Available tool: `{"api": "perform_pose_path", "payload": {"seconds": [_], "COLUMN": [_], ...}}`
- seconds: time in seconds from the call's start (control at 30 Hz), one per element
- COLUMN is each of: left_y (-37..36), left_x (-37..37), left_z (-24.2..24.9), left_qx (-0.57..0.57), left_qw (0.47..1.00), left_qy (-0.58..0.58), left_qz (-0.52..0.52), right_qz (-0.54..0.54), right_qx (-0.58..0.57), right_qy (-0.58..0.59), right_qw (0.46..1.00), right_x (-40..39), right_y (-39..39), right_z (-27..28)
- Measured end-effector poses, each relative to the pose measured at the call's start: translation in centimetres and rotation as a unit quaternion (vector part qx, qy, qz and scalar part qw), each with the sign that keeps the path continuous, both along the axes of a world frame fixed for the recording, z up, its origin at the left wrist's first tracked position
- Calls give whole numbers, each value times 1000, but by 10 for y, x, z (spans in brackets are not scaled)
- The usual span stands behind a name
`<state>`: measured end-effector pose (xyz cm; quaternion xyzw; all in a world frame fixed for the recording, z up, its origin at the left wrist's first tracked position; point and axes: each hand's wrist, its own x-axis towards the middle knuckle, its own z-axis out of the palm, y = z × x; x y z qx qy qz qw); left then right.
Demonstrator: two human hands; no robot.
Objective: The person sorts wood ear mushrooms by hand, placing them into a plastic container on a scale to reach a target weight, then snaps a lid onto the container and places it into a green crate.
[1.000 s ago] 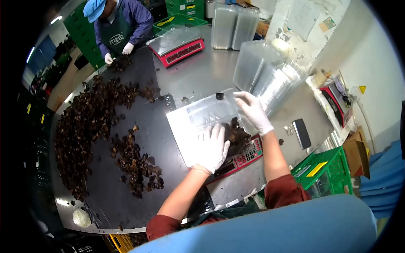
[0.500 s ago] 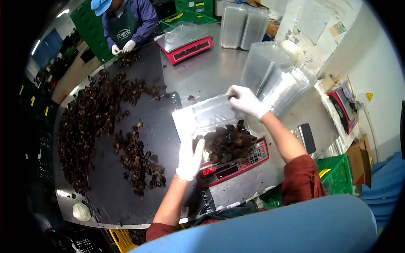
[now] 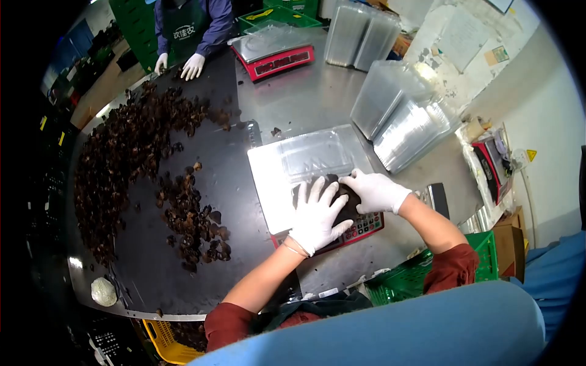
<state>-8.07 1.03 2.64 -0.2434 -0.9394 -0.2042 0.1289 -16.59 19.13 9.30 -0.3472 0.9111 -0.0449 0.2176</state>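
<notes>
A clear plastic clamshell box (image 3: 316, 152) lies with its lid open on the metal pan of a red scale (image 3: 368, 228). Dark, frilly pieces that look like wood ear mushrooms (image 3: 350, 200) fill its near half. My left hand (image 3: 318, 215), in a white glove, presses flat on them with its fingers spread. From the right, my gloved right hand (image 3: 379, 194) cups the side of the same pile, thumb and fingers apart. Both hands cover much of the pile, and the scale's lit readout is hidden.
Loose mushrooms (image 3: 134, 140) spread over the table's dark left side, with a smaller heap (image 3: 192, 222) nearer. Stacked clear boxes (image 3: 403, 116) stand at the right. Another red scale (image 3: 274, 58) sits at the back, near a co-worker's gloved hands (image 3: 193, 66). A whitish ball (image 3: 104, 291) rests front left.
My left hand has moved from the box's left side onto the mushrooms. My right hand has come down from above the lid to the pile. The co-worker's hands have moved apart.
</notes>
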Motion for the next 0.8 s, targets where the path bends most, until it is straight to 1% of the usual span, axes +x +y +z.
{"api": "perform_pose_path", "payload": {"seconds": [0.03,0.13,0.17,0.27,0.3,0.33,0.4,0.43,0.47,0.53,0.57,0.6,0.63,0.67,0.73,0.8], "left_y": [-1,-3,-2,-5,-6,-8,-10,-11,-14,-27,-36,-47,-58,-71,-102,-133], "left_x": [0,1,1,-1,-2,-4,-6,-7,-6,-3,0,5,11,19,35,53], "left_z": [-2,-7,-8,-5,-4,-3,7,12,13,12,10,6,3,0,-1,-23], "left_qx": [2,6,5,5,7,8,33,45,91,182,234,301,340,377,414,419], "left_qw": [1000,1000,1000,1000,1000,1000,999,999,996,983,970,952,934,912,884,860], "left_qy": [-1,-2,0,-4,-7,-10,3,10,15,25,59,31,35,38,48,39], "left_qz": [-2,1,9,22,25,28,25,22,22,21,29,40,99,159,212,287], "right_qz": [-1,-3,-9,-43,-82,-102,-161,-221,-248,-238,-208,-177,-147,-129,-21,67], "right_qx": [22,-6,-52,-194,-230,-263,-313,-303,-305,-347,-343,-339,-336,-324,-333,-361], "right_qy": [0,49,72,18,-22,-36,-91,-133,-156,-170,-155,-142,-131,-144,-171,-148], "right_qw": [1000,999,996,980,970,959,932,918,906,891,903,913,921,926,927,918], "right_x": [2,-9,-10,-16,-14,-15,-12,-8,-4,-4,-3,0,5,11,14,19], "right_y": [-2,-2,-1,9,11,18,26,26,26,34,32,27,20,6,-26,-68], "right_z": [0,-25,-29,-23,-10,-8,9,25,36,31,33,36,40,49,51,38]}}
